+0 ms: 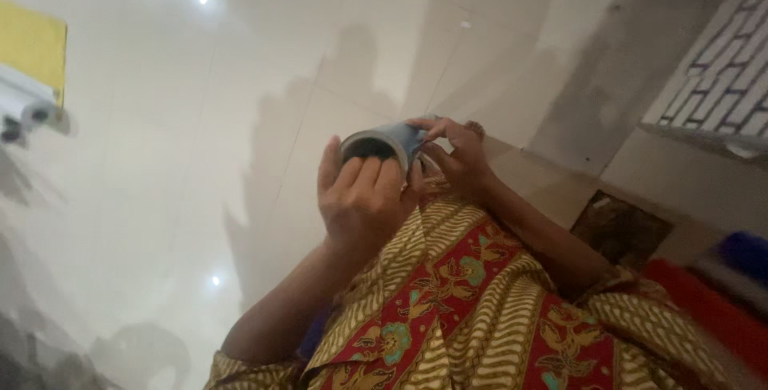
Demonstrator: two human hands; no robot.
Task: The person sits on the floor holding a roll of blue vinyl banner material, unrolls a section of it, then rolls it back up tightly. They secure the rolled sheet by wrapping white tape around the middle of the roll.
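Note:
I hold a short blue cylinder (398, 136) with a grey rim and a dark opening, something like a cup or a piece of pipe, between both hands above the floor. My left hand (360, 198) wraps its near side, fingers curled up over the rim. My right hand (458, 158) grips its far side, with the fingertips on the blue wall. My forearms come in from the lower left and the right. Below the hands lies my patterned garment (456, 302) in red, gold and teal.
Glossy pale floor tiles (240, 118) reflect ceiling lights. A yellow-and-white object (30, 54) sits at the left edge. A dark square floor drain (620, 230) lies to the right, beyond it a red object (704, 302), something blue (748, 250) and a tiled wall (720, 78).

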